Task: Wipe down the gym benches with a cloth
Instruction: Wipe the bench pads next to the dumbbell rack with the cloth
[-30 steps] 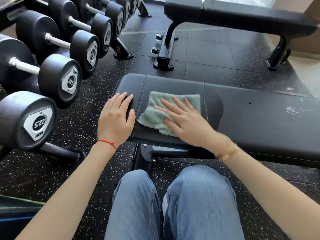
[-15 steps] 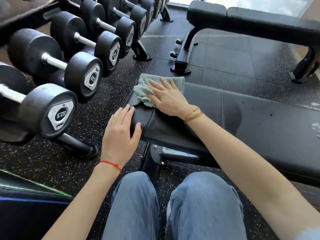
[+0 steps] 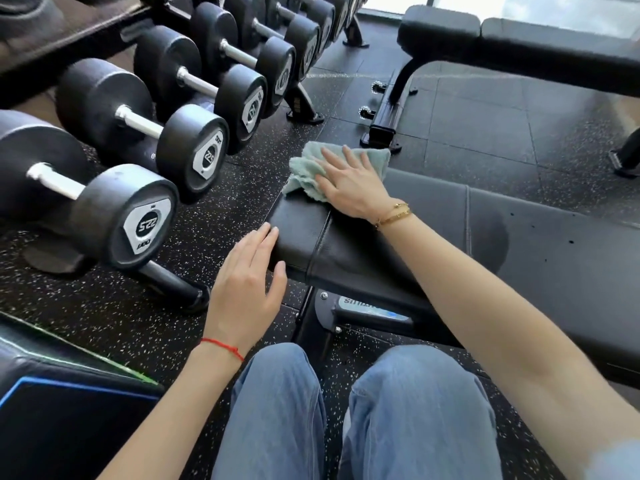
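A crumpled pale green terry cloth lies on the far left corner of the near black padded gym bench, bunched rather than flat, with its left edge spilling over the end of the pad. Its longer side runs left to right across the pad's width at that end. The bench's long axis runs from that corner away to the right edge of the view, its short seat section nearest the dumbbells and a stitched seam crossing the pad just right of the end.

The right hand lies palm down on the cloth, fingers straight and slightly spread, pointing away and to the left; it presses the cloth flat against the pad. A pair of thin gold bracelets circles that wrist. The left hand rests on the near left corner of the pad, fingers straight and close together over the end, thumb apart along the near edge; a red string bracelet sits on its wrist.

Below are blue denim knees. To the left a rack of black round-headed dumbbells stands on black speckled rubber flooring. A second black bench stands farther off, well apart.
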